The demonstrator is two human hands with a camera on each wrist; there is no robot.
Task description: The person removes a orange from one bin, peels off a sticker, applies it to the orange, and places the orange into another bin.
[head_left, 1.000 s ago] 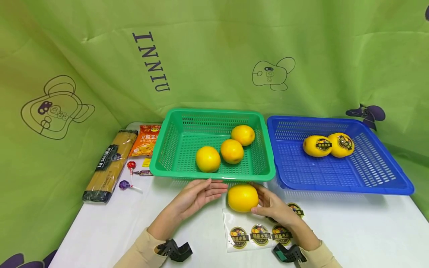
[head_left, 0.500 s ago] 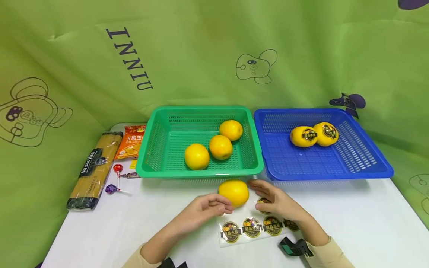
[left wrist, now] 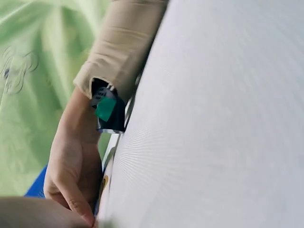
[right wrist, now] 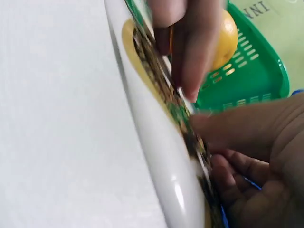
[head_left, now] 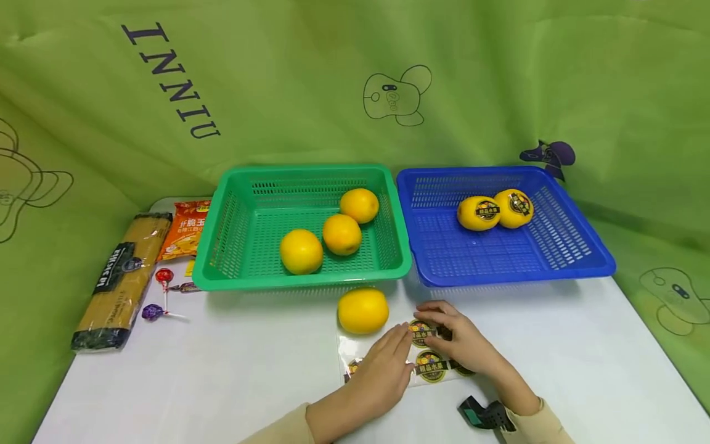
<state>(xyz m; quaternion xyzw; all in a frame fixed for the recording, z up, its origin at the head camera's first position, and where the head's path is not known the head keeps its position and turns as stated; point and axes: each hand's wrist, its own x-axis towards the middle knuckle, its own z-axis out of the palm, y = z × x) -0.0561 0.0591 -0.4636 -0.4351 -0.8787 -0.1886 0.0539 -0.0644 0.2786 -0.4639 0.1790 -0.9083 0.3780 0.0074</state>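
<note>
A clear-backed sheet of round black-and-gold fruit stickers [head_left: 430, 367] lies on the white table. My left hand [head_left: 377, 379] reaches across it, fingers straight and together, fingertips at the sticker [head_left: 421, 330] in the upper row. My right hand [head_left: 468, 342] is on the other side of that sticker, thumb and index finger apart at its edge. In the right wrist view the right thumb touches the sheet, whose near side bows up; whether anything is pinched is unclear. A yellow citrus-like fruit [head_left: 363, 311] sits at the sheet's upper left corner, untouched.
Behind stands a green basket [head_left: 299, 282] with 3 plain yellow fruits [head_left: 301, 251]. Right of it, a blue basket [head_left: 516, 274] holds two stickered fruits [head_left: 479, 213]. At left lie a spaghetti pack [head_left: 122, 280], an orange snack bag [head_left: 185, 228] and lollipops [head_left: 153, 312].
My right hand has let go of the yellow fruit and moved onto the stickers. The left hand has moved right and down from beside the fruit to the sheet. The head view has shifted right.
</note>
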